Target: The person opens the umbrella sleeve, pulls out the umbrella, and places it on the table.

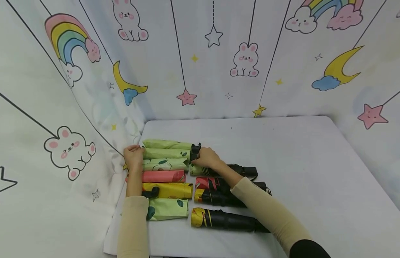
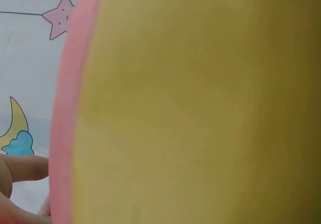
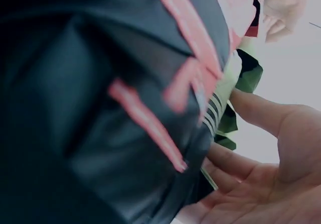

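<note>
Folded umbrellas in sleeves lie in a left column on the white table (image 1: pixel 303 168). My left hand (image 1: pixel 134 157) is at the left end of the second green umbrella (image 1: pixel 165 153), fingertips right at its sleeve. My right hand (image 1: pixel 208 157) grips that umbrella's black handle end, thumb above and fingers below. Another green umbrella (image 1: pixel 165 144) lies just behind it, a leaf-print one (image 1: pixel 165 164) just in front. Close below my right hand is a striped green and black umbrella (image 1: pixel 201 170). In the left wrist view a yellow umbrella (image 2: pixel 190 103) with a pink edge hides most of the fingers.
Nearer in the left column lie a red umbrella (image 1: pixel 164 176), a yellow one (image 1: pixel 175 191) and a pale green one (image 1: pixel 170 209). On the right are a red and black umbrella (image 1: pixel 206 183) and two yellow and black ones, the nearest (image 1: pixel 229 219) by my right sleeve. A printed curtain (image 1: pixel 219 79) surrounds the table.
</note>
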Available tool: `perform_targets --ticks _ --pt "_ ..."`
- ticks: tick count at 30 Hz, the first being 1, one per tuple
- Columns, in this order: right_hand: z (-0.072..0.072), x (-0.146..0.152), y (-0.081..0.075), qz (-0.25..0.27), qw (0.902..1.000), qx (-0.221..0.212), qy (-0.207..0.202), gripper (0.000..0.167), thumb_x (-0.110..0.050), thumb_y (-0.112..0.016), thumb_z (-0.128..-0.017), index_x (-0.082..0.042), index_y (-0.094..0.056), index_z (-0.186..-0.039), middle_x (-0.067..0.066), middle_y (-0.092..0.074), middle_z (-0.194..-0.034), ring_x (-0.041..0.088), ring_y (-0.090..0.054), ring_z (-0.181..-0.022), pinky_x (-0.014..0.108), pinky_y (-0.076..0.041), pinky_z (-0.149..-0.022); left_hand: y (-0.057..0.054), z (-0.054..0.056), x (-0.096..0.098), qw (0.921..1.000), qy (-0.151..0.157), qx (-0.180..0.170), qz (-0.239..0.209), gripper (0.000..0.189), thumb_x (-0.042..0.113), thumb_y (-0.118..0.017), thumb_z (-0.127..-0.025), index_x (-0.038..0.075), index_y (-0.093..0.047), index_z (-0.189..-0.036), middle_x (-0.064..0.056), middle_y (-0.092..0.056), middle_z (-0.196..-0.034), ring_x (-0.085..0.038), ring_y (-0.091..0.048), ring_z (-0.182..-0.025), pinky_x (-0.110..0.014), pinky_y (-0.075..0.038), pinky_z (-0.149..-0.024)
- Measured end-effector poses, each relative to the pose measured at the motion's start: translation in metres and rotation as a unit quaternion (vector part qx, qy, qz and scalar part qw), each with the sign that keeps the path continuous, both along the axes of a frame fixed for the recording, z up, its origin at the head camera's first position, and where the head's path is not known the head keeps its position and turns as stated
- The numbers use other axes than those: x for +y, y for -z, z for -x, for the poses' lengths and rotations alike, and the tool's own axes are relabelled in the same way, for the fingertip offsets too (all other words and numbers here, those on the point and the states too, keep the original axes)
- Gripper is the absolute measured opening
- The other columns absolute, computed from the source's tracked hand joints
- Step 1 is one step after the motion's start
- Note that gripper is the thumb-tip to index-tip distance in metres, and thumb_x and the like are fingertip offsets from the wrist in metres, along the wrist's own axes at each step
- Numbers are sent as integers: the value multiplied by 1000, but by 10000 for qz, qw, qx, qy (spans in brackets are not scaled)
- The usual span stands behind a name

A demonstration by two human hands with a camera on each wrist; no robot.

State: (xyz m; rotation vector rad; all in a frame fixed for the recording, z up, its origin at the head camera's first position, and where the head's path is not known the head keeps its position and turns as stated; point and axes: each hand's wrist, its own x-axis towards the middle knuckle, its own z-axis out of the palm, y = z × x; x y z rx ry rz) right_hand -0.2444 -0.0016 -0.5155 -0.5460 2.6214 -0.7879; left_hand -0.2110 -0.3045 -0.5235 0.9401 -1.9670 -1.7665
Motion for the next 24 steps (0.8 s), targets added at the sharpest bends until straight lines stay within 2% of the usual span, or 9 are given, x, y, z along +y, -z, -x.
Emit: perform_targets --ticks 6,9,13,17,19,21,23,24 --pt "1 -4 5 -158 9991 -240 316 47 -40 -77 -94 -16 -53 -62 -3 -43 -54 13 -42 -48 28 -35 -44 4 0 0 9993 -19 -375 66 45 16 -73 -97 8 -51 -136 -2 -60 -128 -22 -55 -118 -36 -47 -96" --pt "3 -5 9 -103 9986 -283 434 46 -43 -78 -93 -15 -55 -65 -2 -47 -57 14 -45 -50 29 -37 -45 6 1 1 9997 -99 -227 57 46 13 -74 -96 6 -52 -136 -5 -61 -129 -19 -56 -112 -33 -48 -93" --pt "5 -5 14 197 9978 -313 555 53 -40 -79 -93 -17 -49 -56 -5 -36 -51 11 -34 -45 26 -31 -43 9 2 2 9998 -178 42 -7 47 8 -73 -95 2 -52 -136 -10 -62 -130 -15 -57 -105 -28 -49 -89" --pt "8 -4 18 437 9970 -278 567 61 -33 -81 -93 -18 -44 -47 -8 -27 -44 8 -22 -41 24 -25 -42 10 1 4 9999 -159 64 2 49 7 -73 -96 0 -51 -139 -13 -61 -132 -15 -58 -106 -26 -50 -89" --pt "10 -3 19 442 9971 -313 527 60 -32 -81 -93 -18 -45 -47 -8 -27 -44 8 -21 -42 25 -26 -43 11 1 4 9999 -122 83 -23 49 8 -72 -97 -1 -50 -140 -13 -60 -132 -16 -58 -108 -28 -51 -91" --pt "12 -1 19 510 9965 -402 530 50 -32 -81 -93 -13 -60 -52 -4 -51 -53 10 -39 -47 25 -38 -48 12 0 3 9999 -81 48 -35 49 9 -72 -98 1 -50 -141 -12 -60 -133 -16 -57 -109 -29 -51 -92" --pt "13 0 17 644 9948 -535 580 41 -31 -82 -92 -5 -71 -63 7 -66 -70 17 -56 -60 29 -50 -58 13 1 1 10000 -70 21 -28 49 10 -73 -98 2 -51 -140 -10 -61 -133 -15 -57 -108 -29 -50 -92" --pt "13 1 16 726 9936 -573 645 34 -30 -83 -91 -2 -77 -73 11 -73 -84 20 -64 -72 32 -55 -65 14 1 0 10000 -74 14 -43 48 11 -73 -97 2 -51 -140 -9 -61 -133 -15 -57 -106 -29 -50 -92"
